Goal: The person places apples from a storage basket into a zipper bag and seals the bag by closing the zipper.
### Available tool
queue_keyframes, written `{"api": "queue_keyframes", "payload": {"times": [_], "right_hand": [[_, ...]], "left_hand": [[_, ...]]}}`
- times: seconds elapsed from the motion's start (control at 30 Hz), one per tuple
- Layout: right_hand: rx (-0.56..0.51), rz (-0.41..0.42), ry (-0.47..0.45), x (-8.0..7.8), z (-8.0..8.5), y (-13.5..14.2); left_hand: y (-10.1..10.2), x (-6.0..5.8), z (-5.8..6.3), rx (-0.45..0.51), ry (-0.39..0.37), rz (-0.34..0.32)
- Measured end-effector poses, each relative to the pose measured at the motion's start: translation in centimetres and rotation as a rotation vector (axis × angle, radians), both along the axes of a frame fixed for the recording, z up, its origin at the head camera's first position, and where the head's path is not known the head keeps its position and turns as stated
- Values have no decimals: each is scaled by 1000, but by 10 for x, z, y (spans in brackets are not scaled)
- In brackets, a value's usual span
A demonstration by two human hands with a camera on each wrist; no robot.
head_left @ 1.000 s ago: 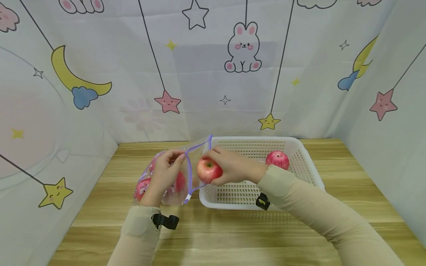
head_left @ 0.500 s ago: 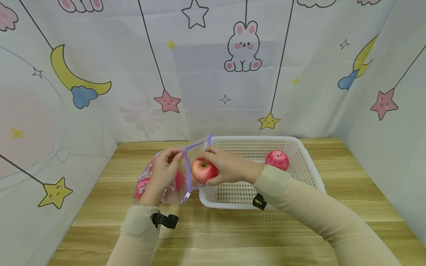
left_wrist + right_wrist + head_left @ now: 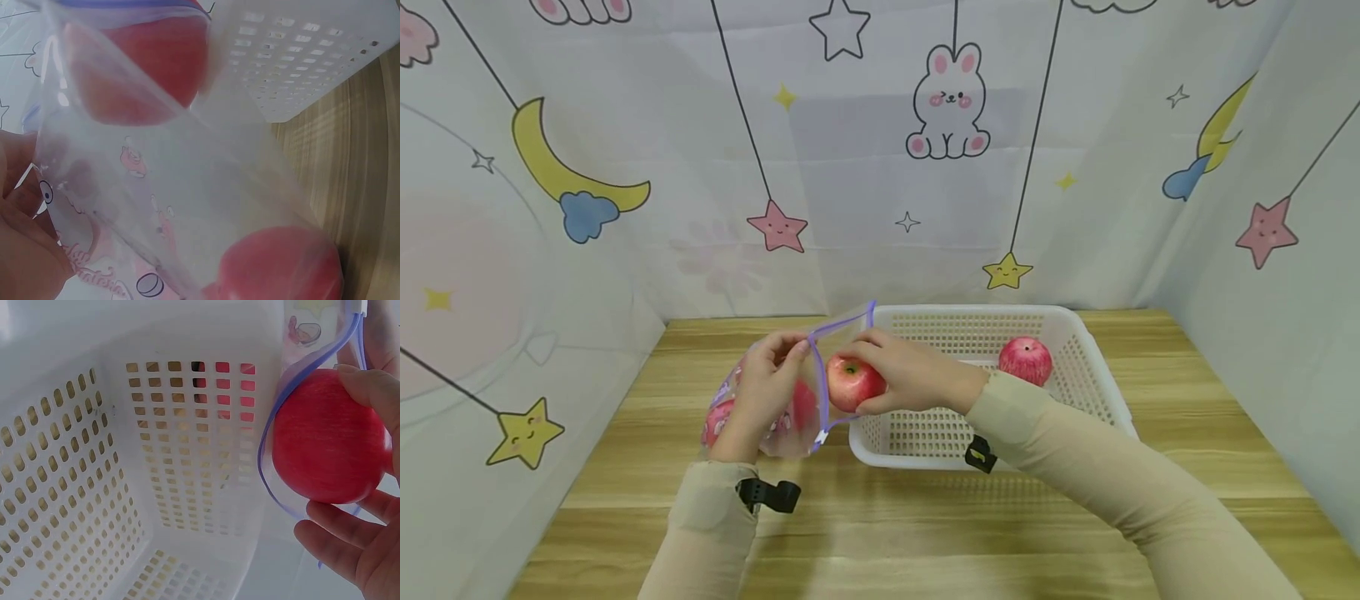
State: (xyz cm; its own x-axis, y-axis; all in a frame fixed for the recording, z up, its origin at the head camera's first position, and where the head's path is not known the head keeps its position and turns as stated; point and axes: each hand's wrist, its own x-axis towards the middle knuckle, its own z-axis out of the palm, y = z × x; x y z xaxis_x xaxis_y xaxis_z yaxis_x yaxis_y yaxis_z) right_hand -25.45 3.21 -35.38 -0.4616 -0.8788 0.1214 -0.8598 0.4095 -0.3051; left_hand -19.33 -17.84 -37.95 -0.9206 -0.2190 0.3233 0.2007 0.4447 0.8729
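My right hand [image 3: 902, 371] grips a red apple [image 3: 853, 384] at the mouth of a clear zip bag [image 3: 790, 437] with a purple zip edge. In the right wrist view the purple zip edge [image 3: 269, 434] curves around the far side of the apple [image 3: 331, 437], with thumb above and fingers below it. My left hand [image 3: 767, 383] pinches the bag near its upper edge, between thumb and fingers. Inside the bag, to the left, lie other red apples [image 3: 805, 406]; in the left wrist view one apple [image 3: 281, 265] shows low in the printed plastic.
A white perforated basket [image 3: 910, 462] stands right of the bag, its left end beneath my right hand. One apple [image 3: 1026, 361] sits in its right part. The wooden table [image 3: 880, 542] runs up to a patterned curtain [image 3: 865, 167] behind and at the sides.
My right hand has moved a little left with the apple, bringing it into the bag's mouth. The left hand keeps pinching the bag almost in place.
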Motion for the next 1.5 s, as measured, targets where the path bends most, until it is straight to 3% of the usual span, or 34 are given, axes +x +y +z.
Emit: {"api": "queue_keyframes", "payload": {"times": [0.9,1.5], "right_hand": [[15,-25,46,-1,2,-4],[29,-43,47,-2,2,4]], "left_hand": [[-3,0,-3,21,-2,-27],[-4,0,-2,-8,-16,20]]}}
